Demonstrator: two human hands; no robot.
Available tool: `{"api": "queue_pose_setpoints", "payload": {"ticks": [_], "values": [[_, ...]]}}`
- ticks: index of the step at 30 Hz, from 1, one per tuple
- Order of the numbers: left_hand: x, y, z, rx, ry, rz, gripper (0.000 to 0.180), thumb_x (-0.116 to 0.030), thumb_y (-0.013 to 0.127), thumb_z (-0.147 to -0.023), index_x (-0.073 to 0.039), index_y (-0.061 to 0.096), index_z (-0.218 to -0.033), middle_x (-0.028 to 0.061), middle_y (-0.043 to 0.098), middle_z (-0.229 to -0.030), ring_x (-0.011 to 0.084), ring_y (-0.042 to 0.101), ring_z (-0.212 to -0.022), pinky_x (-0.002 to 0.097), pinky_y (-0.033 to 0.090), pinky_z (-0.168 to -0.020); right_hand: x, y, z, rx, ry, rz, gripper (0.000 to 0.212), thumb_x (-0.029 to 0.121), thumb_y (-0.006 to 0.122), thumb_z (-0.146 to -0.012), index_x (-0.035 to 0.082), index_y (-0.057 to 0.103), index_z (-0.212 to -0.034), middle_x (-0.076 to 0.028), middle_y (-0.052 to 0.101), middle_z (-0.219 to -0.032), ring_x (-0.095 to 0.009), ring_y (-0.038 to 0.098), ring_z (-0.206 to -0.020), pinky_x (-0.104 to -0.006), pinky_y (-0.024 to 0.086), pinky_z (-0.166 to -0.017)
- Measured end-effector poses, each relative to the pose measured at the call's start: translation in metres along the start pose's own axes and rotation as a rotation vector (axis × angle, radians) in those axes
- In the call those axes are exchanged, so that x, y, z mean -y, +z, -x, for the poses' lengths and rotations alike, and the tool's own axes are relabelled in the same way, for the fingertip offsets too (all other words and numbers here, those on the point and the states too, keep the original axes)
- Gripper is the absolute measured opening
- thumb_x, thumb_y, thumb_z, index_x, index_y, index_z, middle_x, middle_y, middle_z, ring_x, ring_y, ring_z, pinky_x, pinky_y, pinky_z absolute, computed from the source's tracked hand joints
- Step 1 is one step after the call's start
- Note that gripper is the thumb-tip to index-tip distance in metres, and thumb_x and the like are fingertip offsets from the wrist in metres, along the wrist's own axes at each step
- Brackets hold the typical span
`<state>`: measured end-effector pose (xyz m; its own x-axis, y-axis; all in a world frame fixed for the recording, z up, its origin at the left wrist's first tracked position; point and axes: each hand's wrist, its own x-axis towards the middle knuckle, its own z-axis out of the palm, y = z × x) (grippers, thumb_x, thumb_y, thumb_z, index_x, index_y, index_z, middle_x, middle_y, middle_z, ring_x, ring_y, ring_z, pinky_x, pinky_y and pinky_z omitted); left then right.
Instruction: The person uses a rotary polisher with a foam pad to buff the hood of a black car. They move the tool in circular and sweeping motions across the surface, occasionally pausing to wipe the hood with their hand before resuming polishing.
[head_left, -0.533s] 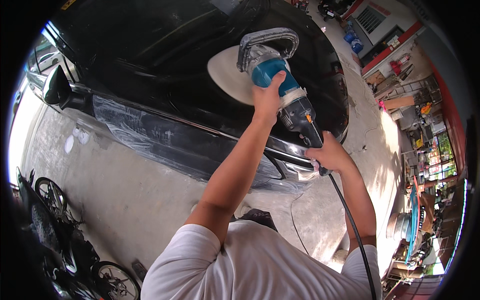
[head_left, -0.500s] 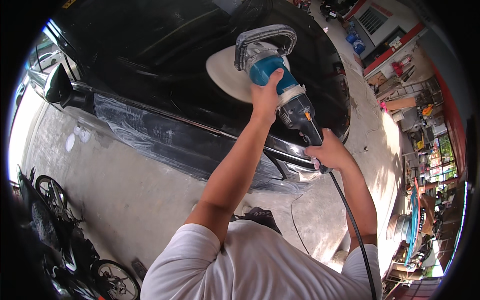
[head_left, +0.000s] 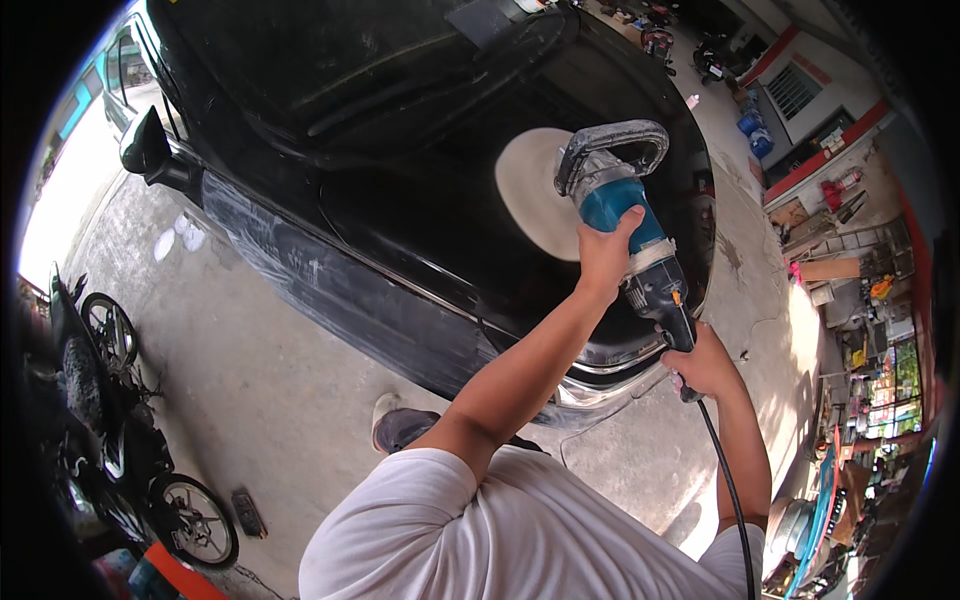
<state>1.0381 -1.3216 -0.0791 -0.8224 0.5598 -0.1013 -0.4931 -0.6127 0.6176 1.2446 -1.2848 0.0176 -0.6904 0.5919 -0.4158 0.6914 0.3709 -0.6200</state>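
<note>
A teal and black polisher [head_left: 618,203] lies over the black car hood [head_left: 450,205], its white pad [head_left: 535,195] against the glossy paint. My left hand [head_left: 608,250] is closed around the teal body, thumb on top. At the rear end, my right hand [head_left: 705,362] grips the black handle, from which a dark power cord [head_left: 728,470] runs down past my right arm. The grey loop handle at the tool's front is held by neither hand. Whitish haze covers the dull grey fender [head_left: 270,240] below the hood.
A motorcycle [head_left: 120,430] stands at the left on the concrete floor [head_left: 290,430]. The car's side mirror [head_left: 150,145] sticks out at upper left. Shelves and clutter [head_left: 850,260] line the right wall. My shoe [head_left: 385,410] shows beside the car.
The polisher and both hands have shifted right and lower in the picture, as the view has also moved. Both hands keep their grip. My shoe has come into view.
</note>
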Motion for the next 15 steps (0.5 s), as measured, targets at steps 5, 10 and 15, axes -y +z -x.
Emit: {"api": "queue_pose_setpoints", "payload": {"ticks": [5, 10, 15], "values": [[-0.048, -0.025, -0.014, -0.011, 0.154, -0.004, 0.051, -0.027, 0.084, -0.089, 0.006, 0.064, -0.122, 0.0116, 0.071, -0.110, 0.0197, 0.068, -0.098, 0.0352, 0.055, -0.086, 0.038, 0.013, -0.035, 0.105, -0.099, 0.005, 0.034, 0.001, 0.068, -0.081, -0.005, 0.064, -0.115, -0.011, 0.065, -0.070, -0.018, 0.063, -0.052, -0.0361, 0.051, -0.050], [-0.116, -0.079, -0.023, -0.123, 0.289, 0.005, 0.052, -0.030, 0.076, -0.096, 0.009, 0.059, -0.126, 0.0169, 0.069, -0.107, 0.0283, 0.074, -0.090, 0.0423, 0.063, -0.078, 0.103, 0.049, -0.056, 0.230, -0.145, 0.099, 0.040, 0.001, 0.070, -0.080, -0.002, 0.066, -0.120, -0.008, 0.064, -0.069, -0.016, 0.062, -0.053, -0.0333, 0.053, -0.053], [-0.160, -0.098, -0.002, -0.170, 0.359, -0.002, 0.053, -0.032, 0.077, -0.095, 0.008, 0.060, -0.126, 0.0164, 0.069, -0.110, 0.0272, 0.072, -0.093, 0.0413, 0.062, -0.082, 0.136, 0.065, -0.061, 0.344, -0.227, 0.121, 0.049, 0.006, 0.074, -0.079, -0.007, 0.056, -0.123, -0.010, 0.063, -0.070, -0.018, 0.063, -0.053, -0.0345, 0.053, -0.054]]}}
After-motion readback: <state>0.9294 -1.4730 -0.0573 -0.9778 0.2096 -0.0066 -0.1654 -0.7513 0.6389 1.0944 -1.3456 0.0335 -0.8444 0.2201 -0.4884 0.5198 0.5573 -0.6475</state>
